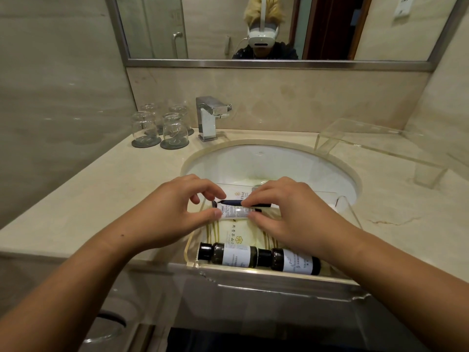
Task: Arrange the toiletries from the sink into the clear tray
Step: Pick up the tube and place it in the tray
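A clear tray [353,212] sits across the front of the white sink [253,158]. Two dark bottles [228,255] [294,261] with white labels lie end to end along its near side. Behind them lies a white packet with gold stripes and a logo [237,232]. Over the tray's far half, my left hand [175,212] and my right hand [291,212] together pinch a small white tube with printed text [234,213] and a dark blue item [232,202] just behind it. Another white packet [238,193] shows beyond the fingers.
Several upturned glasses [162,125] stand on dark coasters at the back left. A chrome tap [209,118] stands behind the sink. A clear acrylic riser [375,148] stands on the counter at the right. A mirror [253,26] hangs above.
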Motion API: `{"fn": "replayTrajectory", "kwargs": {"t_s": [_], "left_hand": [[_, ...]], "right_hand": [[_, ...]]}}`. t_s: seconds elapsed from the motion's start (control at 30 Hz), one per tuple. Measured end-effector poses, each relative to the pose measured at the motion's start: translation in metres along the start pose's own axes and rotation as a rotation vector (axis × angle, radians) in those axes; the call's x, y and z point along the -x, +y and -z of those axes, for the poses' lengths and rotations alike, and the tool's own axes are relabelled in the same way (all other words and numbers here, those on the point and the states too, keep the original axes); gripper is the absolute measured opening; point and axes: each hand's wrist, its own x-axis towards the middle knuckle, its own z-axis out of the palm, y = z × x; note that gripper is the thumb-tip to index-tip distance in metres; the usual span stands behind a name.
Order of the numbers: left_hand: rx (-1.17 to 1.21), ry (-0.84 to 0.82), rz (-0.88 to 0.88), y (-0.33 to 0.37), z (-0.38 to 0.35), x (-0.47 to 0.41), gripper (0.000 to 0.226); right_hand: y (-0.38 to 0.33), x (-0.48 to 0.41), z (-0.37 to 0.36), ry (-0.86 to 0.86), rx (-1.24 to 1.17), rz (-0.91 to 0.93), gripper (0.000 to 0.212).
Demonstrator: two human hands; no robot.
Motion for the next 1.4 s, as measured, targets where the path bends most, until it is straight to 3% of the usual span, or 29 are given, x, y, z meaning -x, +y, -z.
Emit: {"fn": "replayTrajectory", "kwargs": {"t_s": [1.0,1.2,1.4], "left_hand": [[0.015,0.041,0.003,0.002,-0.004,0.001,0.026],[0.113,0.102,0.040,0.006,-0.012,0.035,0.050],[0.183,0.146,0.123,0.021,-0.037,0.073,0.086]], "right_hand": [[-0.009,0.006,0.005,-0.020,-0.065,-0.086,0.027],[-0.005,0.038,0.026,0.078,-0.079,-0.173,0.035],[0.002,0.091,0.034,0.108,-0.060,-0.434,0.074]]}}
